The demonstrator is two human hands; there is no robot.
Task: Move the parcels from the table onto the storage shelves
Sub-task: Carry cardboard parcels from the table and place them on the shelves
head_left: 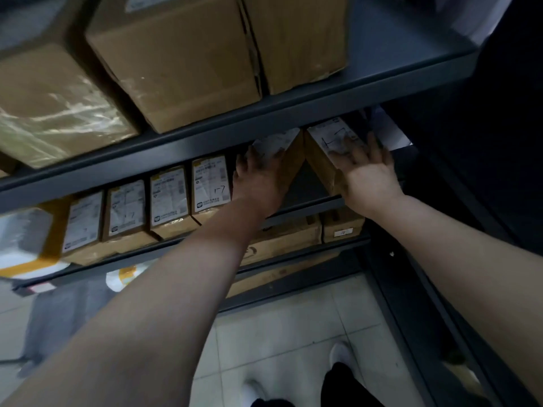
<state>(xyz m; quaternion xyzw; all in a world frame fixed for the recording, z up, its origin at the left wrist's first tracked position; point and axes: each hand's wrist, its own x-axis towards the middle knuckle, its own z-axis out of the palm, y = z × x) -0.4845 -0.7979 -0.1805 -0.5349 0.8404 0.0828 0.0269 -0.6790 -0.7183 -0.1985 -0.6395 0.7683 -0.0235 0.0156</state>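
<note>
The dark metal shelving (293,113) carries parcels on every level. On the middle shelf a row of small brown boxes with white labels (169,198) stands side by side along the front edge, one of them marked "1-7" (210,185), and at the left end sits a white parcel bound with yellow tape (26,242). At the right end of that shelf two more labelled boxes are tipped towards each other, their upper edges meeting and a triangular gap showing between them. The left hand (261,174) lies flat with spread fingers on the left tilted box (289,155), and the right hand (364,168) lies the same way, fingers splayed, on the right tilted box (329,145); neither hand is closed around anything that I can see. The shelf above holds large cardboard cartons (188,57), the leftmost wrapped in shiny clear tape (55,113). Below, more brown boxes (342,227) sit at the right end of the lower shelf. The floor is pale tile (279,333), and a white shoe (340,353) shows near the shelving's foot.
</note>
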